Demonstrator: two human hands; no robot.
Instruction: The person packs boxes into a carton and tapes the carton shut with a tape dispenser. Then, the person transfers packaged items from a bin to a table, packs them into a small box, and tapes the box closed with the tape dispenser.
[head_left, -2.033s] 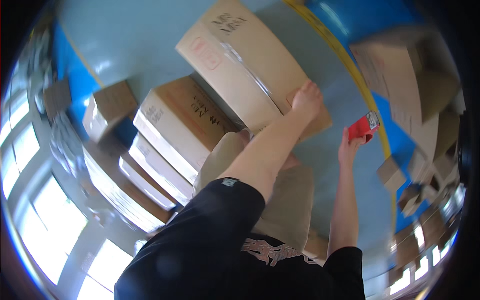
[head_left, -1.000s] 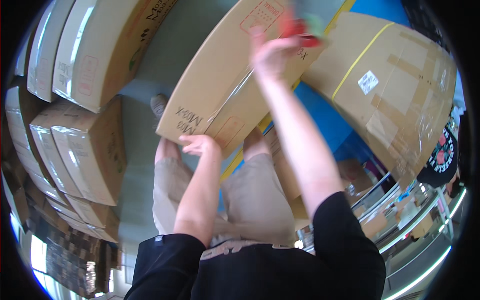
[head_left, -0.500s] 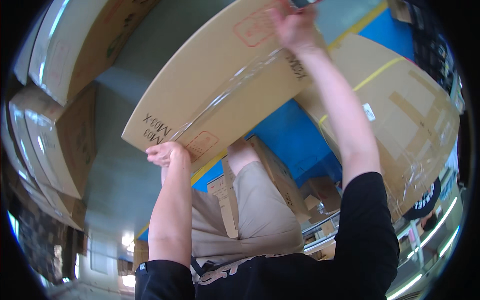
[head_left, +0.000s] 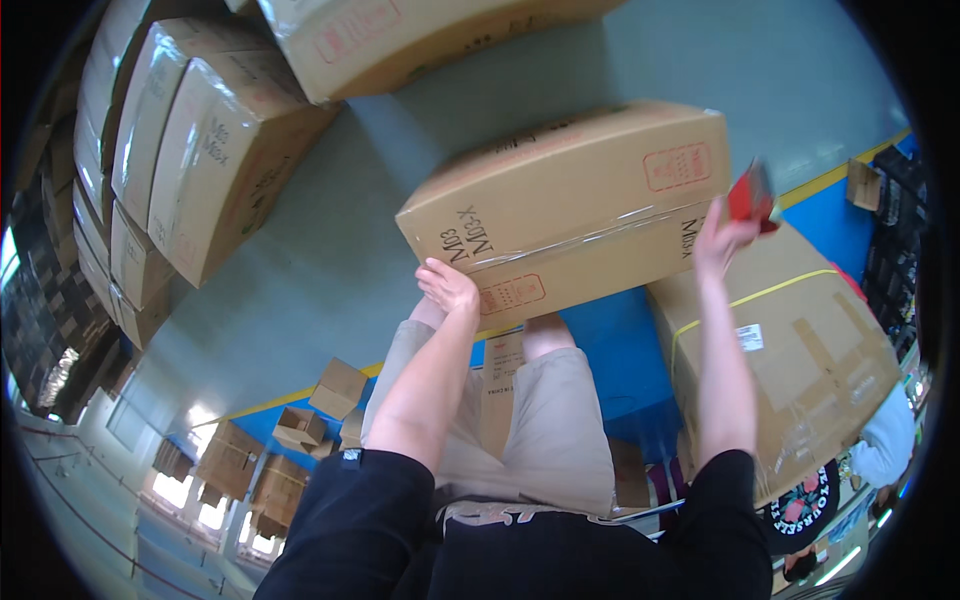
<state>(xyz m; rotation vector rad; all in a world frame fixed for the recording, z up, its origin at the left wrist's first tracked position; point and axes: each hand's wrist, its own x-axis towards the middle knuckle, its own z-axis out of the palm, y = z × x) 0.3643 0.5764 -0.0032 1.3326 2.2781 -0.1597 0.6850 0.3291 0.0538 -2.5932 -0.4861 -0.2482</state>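
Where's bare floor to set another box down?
Widest: grey floor beyond the long carton, bounded at right by the yellow line. Also grey floor left of that carton, up to the stacked cartons. Crowded: its right end, with the right hand, red handheld item and yellow-strapped carton close together.

The long carton [head_left: 570,185] is of brown cardboard, smooth and matt; along its seam, the clear tape [head_left: 640,217] looks like thin plastic film and is glossy. The red object [head_left: 744,200] at its right end seems to be of plastic, but blur hides its finish. The grey floor [head_left: 690,60] is smooth, with a soft shine. Beyond the floor's yellow edge, the large carton [head_left: 800,400] is also matt cardboard; its yellow strap [head_left: 790,285] looks like plastic, its white label [head_left: 749,337] like paper. Toward the floor's left edge, the stacked cartons [head_left: 220,180] shine along their taped sides. The beige shorts [head_left: 555,430] and the black shirt [head_left: 500,565] are of matt cloth.
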